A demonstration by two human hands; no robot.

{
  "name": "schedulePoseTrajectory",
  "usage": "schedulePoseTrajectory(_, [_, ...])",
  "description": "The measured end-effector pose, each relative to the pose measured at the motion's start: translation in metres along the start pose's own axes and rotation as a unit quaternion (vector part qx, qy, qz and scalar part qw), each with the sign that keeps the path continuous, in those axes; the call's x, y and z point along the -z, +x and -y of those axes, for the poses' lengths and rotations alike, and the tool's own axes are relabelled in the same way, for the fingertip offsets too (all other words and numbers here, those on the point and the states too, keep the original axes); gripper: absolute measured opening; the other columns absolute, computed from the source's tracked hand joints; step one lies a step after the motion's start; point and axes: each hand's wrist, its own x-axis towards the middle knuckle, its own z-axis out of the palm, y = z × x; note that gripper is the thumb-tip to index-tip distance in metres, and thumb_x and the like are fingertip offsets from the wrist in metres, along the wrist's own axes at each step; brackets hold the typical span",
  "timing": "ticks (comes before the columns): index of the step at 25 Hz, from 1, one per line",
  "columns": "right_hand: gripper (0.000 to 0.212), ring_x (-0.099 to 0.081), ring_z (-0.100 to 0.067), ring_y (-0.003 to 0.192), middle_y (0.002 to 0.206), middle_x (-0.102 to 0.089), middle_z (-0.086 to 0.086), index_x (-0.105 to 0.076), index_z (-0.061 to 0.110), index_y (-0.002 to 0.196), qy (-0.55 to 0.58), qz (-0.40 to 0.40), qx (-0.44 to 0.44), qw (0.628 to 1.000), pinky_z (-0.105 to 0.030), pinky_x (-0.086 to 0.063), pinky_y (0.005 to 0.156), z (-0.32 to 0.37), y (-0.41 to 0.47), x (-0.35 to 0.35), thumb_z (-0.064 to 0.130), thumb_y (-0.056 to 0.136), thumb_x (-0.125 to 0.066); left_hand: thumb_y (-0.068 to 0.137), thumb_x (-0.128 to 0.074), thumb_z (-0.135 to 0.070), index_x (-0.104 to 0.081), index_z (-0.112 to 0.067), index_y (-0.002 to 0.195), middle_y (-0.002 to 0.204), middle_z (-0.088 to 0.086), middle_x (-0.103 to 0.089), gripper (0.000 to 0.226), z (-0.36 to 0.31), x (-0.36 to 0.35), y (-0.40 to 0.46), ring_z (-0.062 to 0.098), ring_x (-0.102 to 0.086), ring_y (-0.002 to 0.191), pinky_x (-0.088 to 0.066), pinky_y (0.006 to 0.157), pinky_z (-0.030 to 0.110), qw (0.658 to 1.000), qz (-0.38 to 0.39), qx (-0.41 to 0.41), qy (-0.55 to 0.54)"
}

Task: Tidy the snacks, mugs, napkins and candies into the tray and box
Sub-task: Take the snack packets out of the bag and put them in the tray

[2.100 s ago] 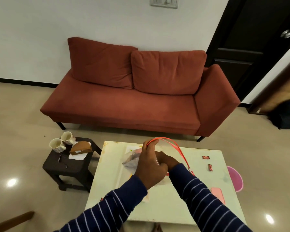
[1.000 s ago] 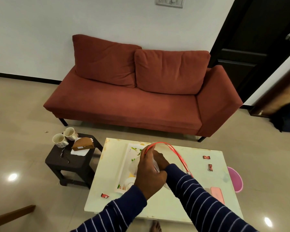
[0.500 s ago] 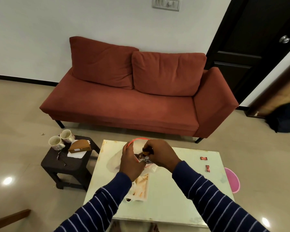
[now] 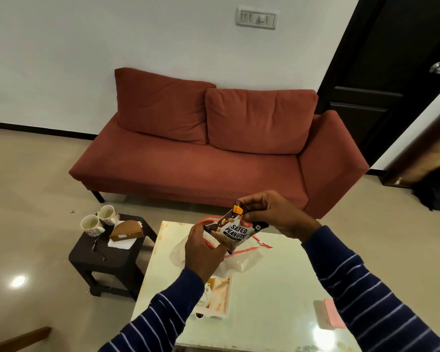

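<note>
My right hand pinches the top of a dark salted-peanuts packet, held above the pale table. My left hand grips the lower left of the packet together with the red-rimmed clear plastic bag that sags onto the table. A white tray lies under my left forearm, partly hidden. Two mugs and a brown napkin holder with white napkins stand on a small dark stool to the left.
A red sofa fills the space behind the table. A pink flat object lies at the table's right, by my right sleeve. A dark door is at the far right.
Both hands were inside the clear bag over the tray. My right hand has drawn the peanuts packet out and lifted it, and the bag has dropped onto the table.
</note>
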Motion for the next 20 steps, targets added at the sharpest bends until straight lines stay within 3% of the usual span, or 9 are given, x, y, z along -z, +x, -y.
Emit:
schedulePoseTrajectory(3, [0.03,-0.073,-0.027,0.095,0.109,-0.075,-0.015,-0.066,0.007,0.12,0.105,-0.074,0.002,0.992,-0.033,-0.06,0.071,-0.008,0.009,-0.013,0.0,0.091,-0.064,0.068,-0.081,-0.001,-0.057,-0.021,0.12,0.117,0.002,-0.061,0.061,-0.008,-0.005,-0.002,0.023,-0.064,0.102,-0.063,0.073,0.041,0.998,-0.013,0.027,-0.06])
schedulePoseTrajectory(6, [0.024,-0.072,-0.026,0.092,0.105,-0.075,-0.012,-0.067,0.011,0.115,0.105,-0.175,0.014,0.979,-0.038,-0.06,0.071,-0.021,0.017,-0.035,0.021,0.094,-0.066,0.067,-0.084,-0.005,-0.059,-0.021,0.115,0.107,0.002,-0.065,0.056,-0.016,-0.011,-0.001,0.024,-0.069,0.091,-0.062,0.061,0.029,0.992,-0.022,0.058,-0.111])
schedulePoseTrajectory(10, [0.054,-0.073,-0.021,0.098,0.111,-0.073,0.0,-0.063,0.026,0.119,0.068,-0.128,0.027,0.989,-0.039,-0.062,0.08,-0.026,0.017,-0.045,0.032,0.071,-0.086,0.074,-0.081,-0.006,-0.06,-0.023,0.105,0.099,0.006,-0.07,0.041,-0.015,-0.009,0.007,0.018,-0.073,0.074,-0.057,0.054,0.021,0.982,-0.03,0.099,-0.158])
schedulePoseTrajectory(13, [0.044,-0.074,-0.017,0.092,0.103,-0.075,0.001,-0.065,0.023,0.109,-0.01,-0.139,0.038,0.989,-0.033,-0.062,0.075,-0.029,0.02,-0.043,0.025,0.071,-0.088,0.077,-0.08,-0.007,-0.055,-0.022,0.121,0.116,0.004,-0.063,0.053,-0.008,-0.005,0.009,0.025,-0.069,0.093,-0.062,0.064,0.029,0.985,-0.026,0.115,-0.127])
schedulePoseTrajectory(17, [0.03,-0.076,-0.023,0.09,0.1,-0.077,-0.005,-0.065,0.018,0.107,0.071,-0.217,0.058,0.972,-0.038,-0.063,0.073,-0.033,0.041,-0.031,0.027,0.083,-0.079,0.074,-0.08,-0.008,-0.047,-0.031,0.126,0.124,-0.01,-0.045,0.065,0.02,0.005,0.002,0.024,-0.054,0.116,-0.058,0.089,0.043,0.996,-0.028,0.089,0.004])
schedulePoseTrajectory(18, [0.026,-0.076,-0.022,0.089,0.099,-0.077,-0.005,-0.064,0.02,0.106,0.093,-0.233,0.053,0.967,-0.038,-0.063,0.072,-0.036,0.05,-0.027,0.028,0.085,-0.077,0.073,-0.081,-0.008,-0.047,-0.029,0.128,0.124,-0.012,-0.044,0.068,0.03,0.009,-0.002,0.019,-0.051,0.118,-0.054,0.096,0.04,0.996,-0.031,0.073,0.028])
schedulePoseTrajectory(20, [0.02,-0.075,-0.018,0.084,0.096,-0.077,-0.003,-0.064,0.023,0.104,0.096,-0.262,0.03,0.96,-0.035,-0.062,0.067,-0.047,0.069,-0.018,0.031,0.088,-0.073,0.069,-0.083,-0.006,-0.048,-0.028,0.126,0.122,-0.013,-0.046,0.07,0.048,0.02,-0.014,0.0,-0.051,0.112,-0.047,0.091,0.012,0.997,-0.034,0.035,0.053])
